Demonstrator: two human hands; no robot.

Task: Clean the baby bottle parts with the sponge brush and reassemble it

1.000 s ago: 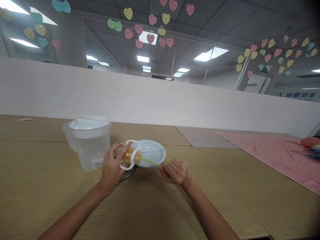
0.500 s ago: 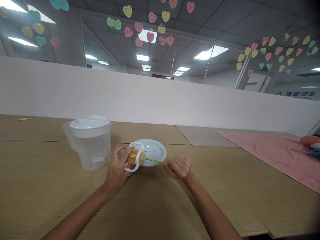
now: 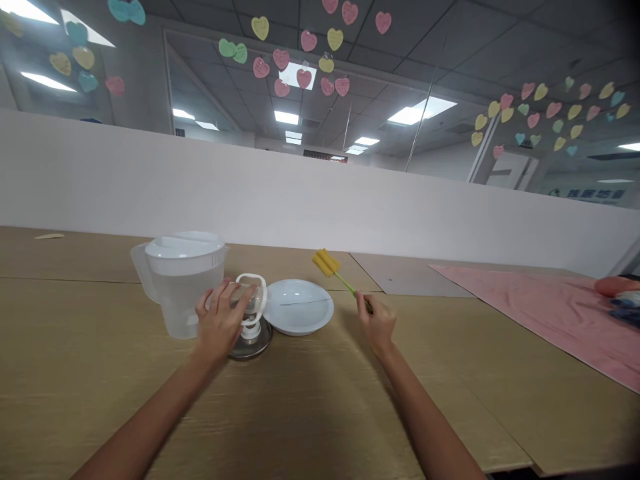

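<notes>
My left hand is closed around a clear bottle with white looped handles, tipped on its side with its mouth to the right. In my right hand is the thin green handle of a bottle brush. Its yellow sponge head points up and left, out of the bottle. Below the bottle, a dark round metal lid or dish lies on the table with a white piece on it. A white bowl stands between my hands, a thin dark line across its inside.
A translucent lidded pitcher stands just left of the bottle. On the right a pink cloth covers part of the wooden table, with an orange and blue item at its edge. A low white wall runs behind.
The yellow sponge head has come out of the bottle as my right hand moved right and the brush swung upward. My left hand moved left with the bottle, uncovering the metal piece.
</notes>
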